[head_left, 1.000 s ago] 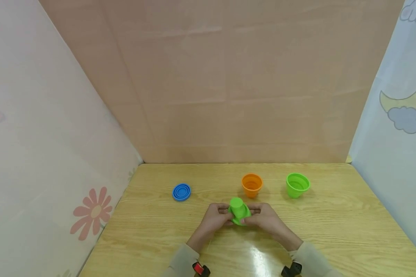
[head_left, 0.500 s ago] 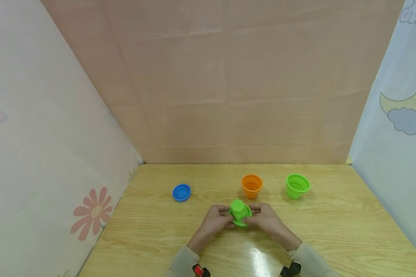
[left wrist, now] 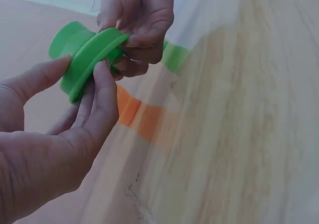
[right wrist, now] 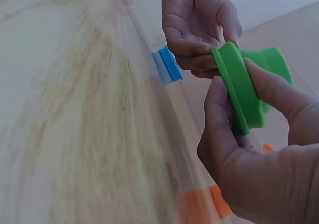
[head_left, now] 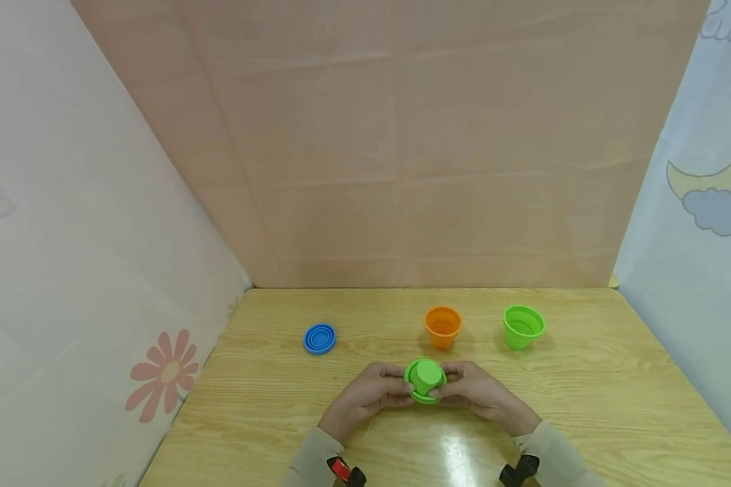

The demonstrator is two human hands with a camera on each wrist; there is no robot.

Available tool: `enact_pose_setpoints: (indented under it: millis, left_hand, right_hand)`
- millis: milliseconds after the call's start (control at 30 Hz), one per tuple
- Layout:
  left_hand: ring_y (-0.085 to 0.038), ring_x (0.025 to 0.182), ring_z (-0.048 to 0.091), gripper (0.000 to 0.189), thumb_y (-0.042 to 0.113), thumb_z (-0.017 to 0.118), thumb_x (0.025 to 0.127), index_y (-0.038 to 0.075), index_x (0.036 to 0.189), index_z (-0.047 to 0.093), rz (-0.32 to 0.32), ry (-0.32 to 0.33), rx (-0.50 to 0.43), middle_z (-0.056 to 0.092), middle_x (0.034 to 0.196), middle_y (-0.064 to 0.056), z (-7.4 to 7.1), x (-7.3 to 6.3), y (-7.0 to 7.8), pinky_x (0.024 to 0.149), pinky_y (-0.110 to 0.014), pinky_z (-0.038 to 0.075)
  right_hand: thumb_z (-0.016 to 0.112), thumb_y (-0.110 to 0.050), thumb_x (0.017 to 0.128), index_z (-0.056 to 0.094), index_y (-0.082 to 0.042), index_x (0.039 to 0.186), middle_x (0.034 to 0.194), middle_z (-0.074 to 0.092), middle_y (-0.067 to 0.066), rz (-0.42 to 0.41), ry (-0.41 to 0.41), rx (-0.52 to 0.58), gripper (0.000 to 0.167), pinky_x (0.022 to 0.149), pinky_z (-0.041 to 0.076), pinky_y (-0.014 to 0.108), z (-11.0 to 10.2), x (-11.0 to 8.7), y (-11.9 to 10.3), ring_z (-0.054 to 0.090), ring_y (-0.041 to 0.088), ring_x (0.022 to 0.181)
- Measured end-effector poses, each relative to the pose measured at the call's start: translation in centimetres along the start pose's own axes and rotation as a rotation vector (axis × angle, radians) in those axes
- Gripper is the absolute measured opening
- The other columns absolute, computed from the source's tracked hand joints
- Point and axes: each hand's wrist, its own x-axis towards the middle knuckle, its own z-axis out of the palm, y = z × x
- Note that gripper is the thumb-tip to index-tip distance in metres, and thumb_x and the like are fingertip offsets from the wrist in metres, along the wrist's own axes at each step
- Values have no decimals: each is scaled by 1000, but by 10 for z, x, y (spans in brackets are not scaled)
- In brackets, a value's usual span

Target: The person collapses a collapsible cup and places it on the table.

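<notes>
A green collapsible cup (head_left: 428, 374) is held between both hands above the near middle of the table, its base turned toward the head camera. Its rim section is folded back as a ring while the narrow base still sticks out, as the left wrist view of the cup (left wrist: 82, 55) shows too. My left hand (head_left: 373, 392) pinches the rim ring from the left, thumb on one side and fingers on the other. From the right, my right hand (head_left: 480, 392) pinches the opposite edge the same way. The cup's inside is mostly hidden.
Beyond the hands, an orange cup (head_left: 442, 330) stands extended and upright. A second green cup (head_left: 522, 330), also extended, stands to its right. A blue cup (head_left: 319, 338), folded flat, lies at the left. Patterned walls flank the wooden table (head_left: 268, 419), with a brown backdrop (head_left: 396, 155) behind.
The held cup's rim, bent and twisted a second ago, is now an even round ring. Its base has tipped toward the head camera. The standing cups and the flat blue one stay put.
</notes>
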Motion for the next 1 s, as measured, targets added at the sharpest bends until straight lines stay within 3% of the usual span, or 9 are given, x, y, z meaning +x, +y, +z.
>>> enact_pose_setpoints:
  millis: [267,633,800,1000]
  left_hand:
    - [-17,99,76,35,-2,68,98,-7,132,68,1,36,-9,77,120,-15,-6,-1,1,94,-35,66]
    - [-18,102,76,36,0,68,99,-9,134,66,1,58,12,75,125,-19,-8,0,4,94,-33,66]
    - [-20,105,76,35,4,66,101,-7,134,66,-11,52,21,74,127,-19,-10,1,4,95,-35,65]
    - [-17,96,76,34,19,63,105,-5,129,70,-16,80,41,77,114,-11,-9,4,3,91,-34,67]
  right_hand:
    - [50,1,107,44,11,152,133,73,5,-20,-111,148,47,114,55,39,-8,0,-2,70,20,124]
    - [45,-10,112,17,18,159,158,47,28,25,-15,184,61,117,53,43,-10,0,-2,64,25,134]
    - [46,-9,112,16,17,160,159,47,28,22,-8,193,62,116,53,43,-8,0,1,65,25,133]
    - [50,-9,111,24,17,158,150,57,25,26,23,197,60,115,54,44,-5,1,1,67,26,129]
